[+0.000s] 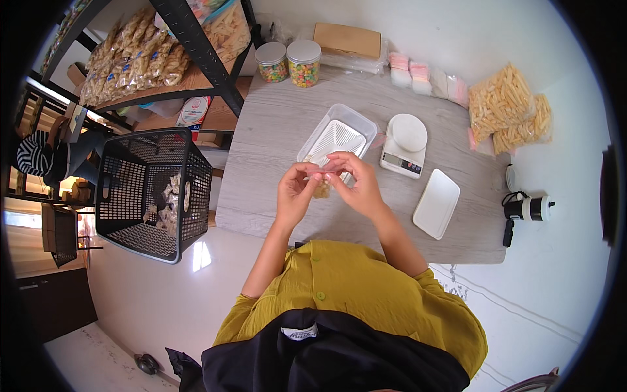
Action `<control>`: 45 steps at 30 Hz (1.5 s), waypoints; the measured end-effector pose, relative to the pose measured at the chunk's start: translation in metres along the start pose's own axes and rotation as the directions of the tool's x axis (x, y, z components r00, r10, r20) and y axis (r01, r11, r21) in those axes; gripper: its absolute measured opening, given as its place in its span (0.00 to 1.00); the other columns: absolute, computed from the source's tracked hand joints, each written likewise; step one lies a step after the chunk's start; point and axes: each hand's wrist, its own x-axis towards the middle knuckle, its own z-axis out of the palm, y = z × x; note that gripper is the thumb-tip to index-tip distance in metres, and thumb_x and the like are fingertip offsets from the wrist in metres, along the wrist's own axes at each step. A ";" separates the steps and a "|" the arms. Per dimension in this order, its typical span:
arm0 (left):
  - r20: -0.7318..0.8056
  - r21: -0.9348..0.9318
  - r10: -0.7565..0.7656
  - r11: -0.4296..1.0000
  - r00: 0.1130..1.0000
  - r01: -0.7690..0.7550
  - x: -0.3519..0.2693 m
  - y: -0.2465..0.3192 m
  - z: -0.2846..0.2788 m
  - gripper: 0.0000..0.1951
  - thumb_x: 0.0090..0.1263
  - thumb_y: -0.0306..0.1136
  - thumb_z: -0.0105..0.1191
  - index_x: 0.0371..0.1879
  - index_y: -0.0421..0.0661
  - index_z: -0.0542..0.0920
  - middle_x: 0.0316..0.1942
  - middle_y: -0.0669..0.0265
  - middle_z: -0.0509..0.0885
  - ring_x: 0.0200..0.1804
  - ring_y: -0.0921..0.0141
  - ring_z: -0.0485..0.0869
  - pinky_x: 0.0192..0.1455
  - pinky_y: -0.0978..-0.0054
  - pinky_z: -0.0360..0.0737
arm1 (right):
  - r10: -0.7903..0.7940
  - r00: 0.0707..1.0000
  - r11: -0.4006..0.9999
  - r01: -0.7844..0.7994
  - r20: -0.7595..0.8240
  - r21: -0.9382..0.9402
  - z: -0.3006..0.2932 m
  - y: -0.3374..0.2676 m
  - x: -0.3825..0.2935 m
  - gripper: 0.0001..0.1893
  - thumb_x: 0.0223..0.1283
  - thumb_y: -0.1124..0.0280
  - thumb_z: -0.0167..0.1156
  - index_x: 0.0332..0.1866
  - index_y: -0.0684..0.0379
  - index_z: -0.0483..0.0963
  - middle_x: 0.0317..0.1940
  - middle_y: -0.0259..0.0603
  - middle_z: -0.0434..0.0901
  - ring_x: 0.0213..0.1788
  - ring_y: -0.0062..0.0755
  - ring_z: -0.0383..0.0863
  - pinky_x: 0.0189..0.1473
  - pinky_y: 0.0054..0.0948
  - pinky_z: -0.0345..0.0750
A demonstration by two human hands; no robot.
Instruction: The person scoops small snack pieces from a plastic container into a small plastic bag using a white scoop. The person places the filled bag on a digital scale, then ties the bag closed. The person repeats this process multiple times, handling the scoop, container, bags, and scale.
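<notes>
Both hands pinch the top edge of a small clear plastic bag that hangs below the fingers with pale yellowish pieces inside. My left hand grips its left side and my right hand its right side, thumbs close together. Just beyond the hands lies a translucent plastic container with a white slotted insert, partly hidden by the fingers. A white digital kitchen scale stands to the right of it. Nearer on the right, a white plastic lid rests flat on the table.
A black plastic basket holding packed bags stands left of the wooden-topped table. Two jars of colourful pieces, a cardboard box, packs of small bags and large snack bags line the back. A person sits far left.
</notes>
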 end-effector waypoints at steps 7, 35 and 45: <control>0.199 0.559 0.068 0.812 0.978 -0.170 -0.005 0.011 -0.011 0.11 0.60 0.22 0.56 0.42 0.42 0.77 0.30 0.66 0.82 0.34 0.76 0.79 0.41 0.77 0.74 | 0.014 1.000 0.996 -0.015 -0.005 -0.090 -0.002 0.015 -0.021 0.14 0.53 0.80 0.60 0.46 0.66 0.72 0.31 0.41 0.81 0.36 0.28 0.82 0.40 0.25 0.76; -0.003 0.440 0.053 0.897 0.999 -0.046 -0.065 -0.011 0.037 0.19 0.59 0.21 0.58 0.50 0.36 0.71 0.30 0.63 0.84 0.37 0.72 0.83 0.46 0.75 0.80 | 0.024 1.000 1.000 -0.024 -0.009 0.002 -0.050 0.023 -0.080 0.11 0.53 0.84 0.60 0.41 0.66 0.69 0.31 0.36 0.77 0.35 0.21 0.79 0.42 0.21 0.75; -0.064 0.474 0.016 0.881 0.998 0.016 -0.080 -0.020 0.066 0.21 0.59 0.22 0.60 0.52 0.35 0.71 0.30 0.63 0.84 0.36 0.73 0.83 0.44 0.76 0.80 | 0.083 0.992 0.993 -0.090 0.093 0.078 -0.081 0.021 -0.097 0.16 0.53 0.83 0.60 0.47 0.67 0.67 0.31 0.38 0.79 0.37 0.23 0.80 0.42 0.23 0.76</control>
